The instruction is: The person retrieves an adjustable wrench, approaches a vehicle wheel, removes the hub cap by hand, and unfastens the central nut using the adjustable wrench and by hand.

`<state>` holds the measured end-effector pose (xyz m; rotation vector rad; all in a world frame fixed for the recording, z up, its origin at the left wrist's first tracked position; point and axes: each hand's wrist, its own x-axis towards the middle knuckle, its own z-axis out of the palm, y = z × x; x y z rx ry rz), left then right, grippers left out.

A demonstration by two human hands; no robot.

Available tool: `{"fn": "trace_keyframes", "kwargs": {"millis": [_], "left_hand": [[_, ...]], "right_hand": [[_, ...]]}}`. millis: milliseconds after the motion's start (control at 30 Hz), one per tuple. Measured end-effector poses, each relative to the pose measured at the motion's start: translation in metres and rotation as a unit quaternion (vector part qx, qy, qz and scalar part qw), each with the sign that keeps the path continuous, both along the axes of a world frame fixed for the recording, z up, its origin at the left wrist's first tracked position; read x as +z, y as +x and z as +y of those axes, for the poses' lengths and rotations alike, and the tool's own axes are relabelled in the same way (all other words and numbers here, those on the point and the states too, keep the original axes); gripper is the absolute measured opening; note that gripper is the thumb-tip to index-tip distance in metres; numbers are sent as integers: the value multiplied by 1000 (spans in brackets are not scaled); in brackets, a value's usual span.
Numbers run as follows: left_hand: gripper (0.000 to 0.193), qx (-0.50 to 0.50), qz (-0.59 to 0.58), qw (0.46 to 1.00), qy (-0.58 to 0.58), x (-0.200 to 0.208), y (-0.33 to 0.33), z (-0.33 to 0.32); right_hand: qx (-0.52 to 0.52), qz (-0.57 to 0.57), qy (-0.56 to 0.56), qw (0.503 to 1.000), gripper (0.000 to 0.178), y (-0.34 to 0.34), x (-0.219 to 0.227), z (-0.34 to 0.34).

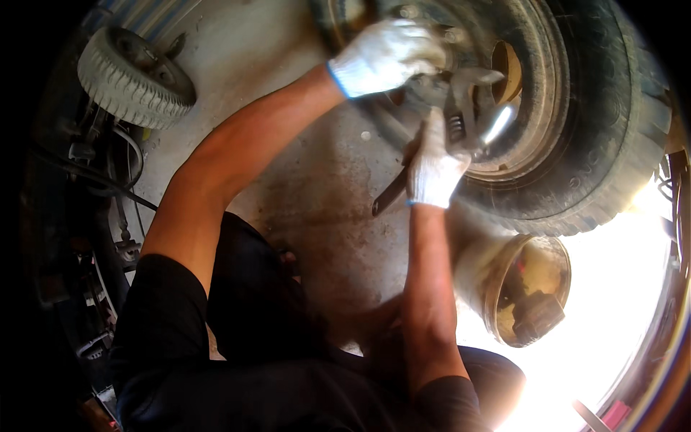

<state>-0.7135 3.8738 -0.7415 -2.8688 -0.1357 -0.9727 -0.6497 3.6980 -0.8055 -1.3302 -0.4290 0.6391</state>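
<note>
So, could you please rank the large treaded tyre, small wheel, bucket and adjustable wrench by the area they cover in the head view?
1. Large treaded tyre
2. Small wheel and bucket: too alike to rank
3. Adjustable wrench, partly hidden

The floor point(309, 169) bears a small wheel point(137, 86) toward its left edge. A bucket point(551, 268) toward the right contains a dark block point(538, 317).

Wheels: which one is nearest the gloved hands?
The larger wheel, upper right: the left hand and right hand overlap it; the smaller wheel, upper left, sits apart.
</note>
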Motion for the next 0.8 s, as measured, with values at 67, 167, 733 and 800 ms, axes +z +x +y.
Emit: {"fn": "trace_keyframes", "kwargs": {"millis": [67,167,733,800], "left_hand": [[20,-5,-4,1000,-15,-3,1,2],[20,-12,-10,1000,-12,-4,5,6],[26,-3,-162,808,-566,12,-13,32],[24,24,-207,735,-645,0,-19,35]], "right_hand": [[-12,6,25,1000,43,-4,5,-2],[33,-56,-65,996,54,0,-8,4],[-41,-12,-16,999,43,-11,-69,-8],[-63,-74,9,995,35,-22,-80,-4]]}}
